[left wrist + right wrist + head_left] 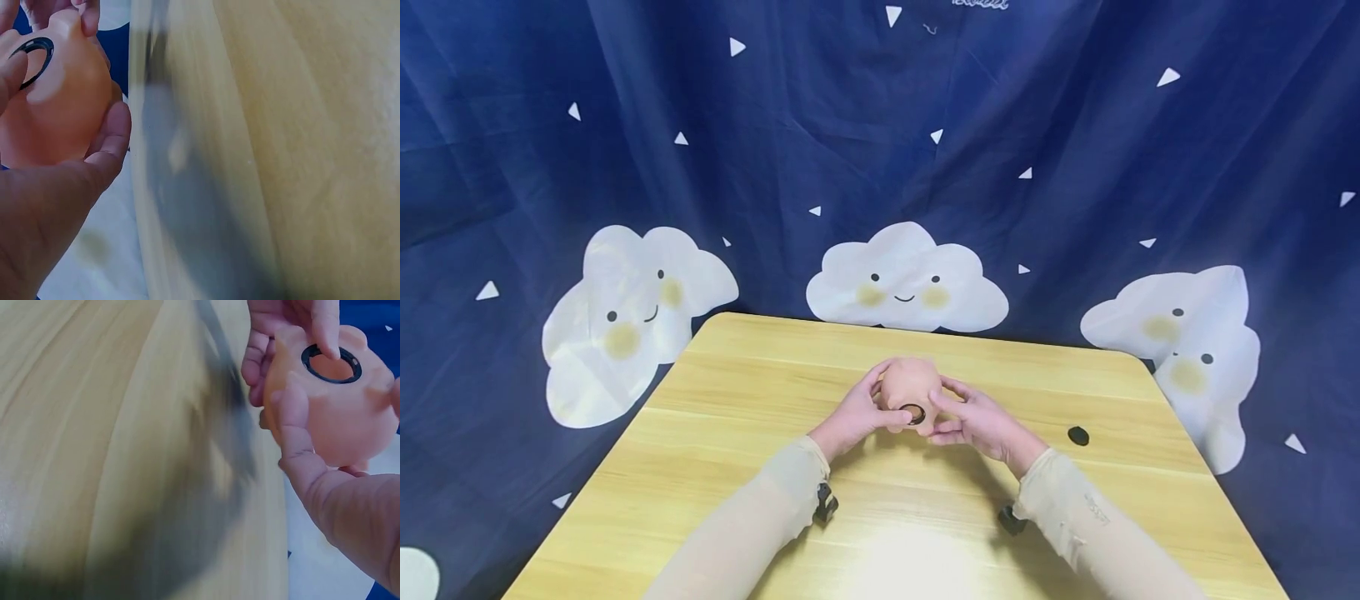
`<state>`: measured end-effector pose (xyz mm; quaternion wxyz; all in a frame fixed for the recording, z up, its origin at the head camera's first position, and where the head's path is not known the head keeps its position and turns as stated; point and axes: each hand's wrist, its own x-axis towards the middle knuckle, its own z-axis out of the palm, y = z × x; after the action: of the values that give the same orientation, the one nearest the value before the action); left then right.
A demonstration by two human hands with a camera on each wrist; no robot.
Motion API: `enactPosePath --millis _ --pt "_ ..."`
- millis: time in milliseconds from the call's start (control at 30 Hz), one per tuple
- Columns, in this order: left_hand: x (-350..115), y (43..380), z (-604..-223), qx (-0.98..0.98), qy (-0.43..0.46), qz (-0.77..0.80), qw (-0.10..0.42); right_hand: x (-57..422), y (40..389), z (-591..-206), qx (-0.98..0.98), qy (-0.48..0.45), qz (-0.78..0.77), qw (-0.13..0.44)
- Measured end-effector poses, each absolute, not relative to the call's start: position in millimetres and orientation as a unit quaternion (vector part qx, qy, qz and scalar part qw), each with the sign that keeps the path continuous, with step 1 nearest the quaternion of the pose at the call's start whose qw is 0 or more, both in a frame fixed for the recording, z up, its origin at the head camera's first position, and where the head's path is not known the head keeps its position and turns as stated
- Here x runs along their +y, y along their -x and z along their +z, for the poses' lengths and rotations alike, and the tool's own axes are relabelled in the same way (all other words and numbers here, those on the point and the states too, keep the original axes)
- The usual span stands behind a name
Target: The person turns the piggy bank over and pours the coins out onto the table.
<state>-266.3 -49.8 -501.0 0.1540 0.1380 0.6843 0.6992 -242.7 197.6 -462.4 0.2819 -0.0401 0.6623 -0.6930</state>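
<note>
Holding the pink vessel [910, 381]
Left hand [859, 417] and right hand [983, 419] grip its opposite sides; hold steady, leaving the black rim [355, 369] unobstructed.

pink object [910, 381] 1 | black disc [1078, 436] 1 | table [700, 450] 1 | sleeves [756, 517] 2

A curtained-off spot, home or studio unclear: blue curtain [865, 125] with smiling clouds [907, 258] beyond the far edge of a wooden table [715, 433]
</note>
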Motion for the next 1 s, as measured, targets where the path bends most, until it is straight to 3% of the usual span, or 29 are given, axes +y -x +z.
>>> enactPosePath --millis 733,1000 --pt "-57.0 265.3 -492.8 0.759 -0.162 0.609 0.163 200.7 244.3 -480.1 0.705 0.080 -0.673 0.208" --pt "-54.4 265.7 -493.3 0.663 -0.130 0.703 0.221 201.7 244.3 -481.9 0.765 0.117 -0.613 0.158"
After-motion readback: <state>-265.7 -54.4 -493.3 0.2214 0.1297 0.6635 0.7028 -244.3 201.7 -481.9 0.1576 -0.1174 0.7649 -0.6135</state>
